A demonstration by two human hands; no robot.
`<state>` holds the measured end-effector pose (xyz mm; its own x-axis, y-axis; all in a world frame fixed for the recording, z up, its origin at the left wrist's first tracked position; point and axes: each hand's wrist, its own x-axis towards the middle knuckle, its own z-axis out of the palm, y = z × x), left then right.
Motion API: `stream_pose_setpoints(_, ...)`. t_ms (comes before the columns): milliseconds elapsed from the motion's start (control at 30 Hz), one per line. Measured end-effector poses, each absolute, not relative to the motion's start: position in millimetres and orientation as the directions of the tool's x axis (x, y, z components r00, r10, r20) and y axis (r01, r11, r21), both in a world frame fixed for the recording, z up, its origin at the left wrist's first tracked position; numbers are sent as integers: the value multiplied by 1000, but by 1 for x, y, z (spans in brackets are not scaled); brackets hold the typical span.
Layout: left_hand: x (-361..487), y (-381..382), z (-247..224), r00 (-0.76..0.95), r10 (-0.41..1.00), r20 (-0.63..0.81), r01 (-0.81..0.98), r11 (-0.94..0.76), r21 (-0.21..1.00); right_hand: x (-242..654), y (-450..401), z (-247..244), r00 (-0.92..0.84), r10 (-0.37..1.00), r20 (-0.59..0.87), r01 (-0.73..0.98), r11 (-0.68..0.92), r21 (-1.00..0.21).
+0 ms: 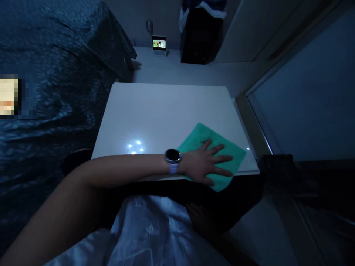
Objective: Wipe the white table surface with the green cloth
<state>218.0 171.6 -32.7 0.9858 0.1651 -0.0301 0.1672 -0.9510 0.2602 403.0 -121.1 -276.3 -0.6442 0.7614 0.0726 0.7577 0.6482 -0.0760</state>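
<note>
My left hand [203, 162] lies flat with its fingers spread on a green cloth [202, 133], pressing it against the white tabletop [163, 111]. The cloth sits at the near right part of the table, and one corner hangs over the front edge. On my left wrist is a round dark-faced watch [173, 155] with a pale strap. My right hand [198, 214] rests in the shadow near my lap, below the table edge, its fingers stretched out and dimly visible. Nothing shows in it.
A bed with a dark leaf-patterned cover [55, 66] stands to the left. Beyond the table, a small lit screen [159, 44] is on the floor beside a dark cabinet [201, 40] with cloth on top. A glass panel [310, 85] rises at the right.
</note>
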Motion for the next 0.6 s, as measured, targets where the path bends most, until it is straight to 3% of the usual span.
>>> stream_pose_setpoints(133,111,143,-26,916,389,-95,399,-868,295,404,-119,-280,-664,735,137,734,675,-68)
stream_pose_setpoints(333,-22,82,-33,637,766,-86,768,-621,156,407,-120,-282,-678,719,153,714,694,-91)
stream_pose_setpoints(467,-67,70,-42,464,885,-46,878,-452,160,407,-115,-273,-683,698,214,696,711,-98)
stream_pose_setpoints(600,-81,111,-40,389,919,-58,908,-372,191,404,-113,-268,-677,698,235,700,708,-87)
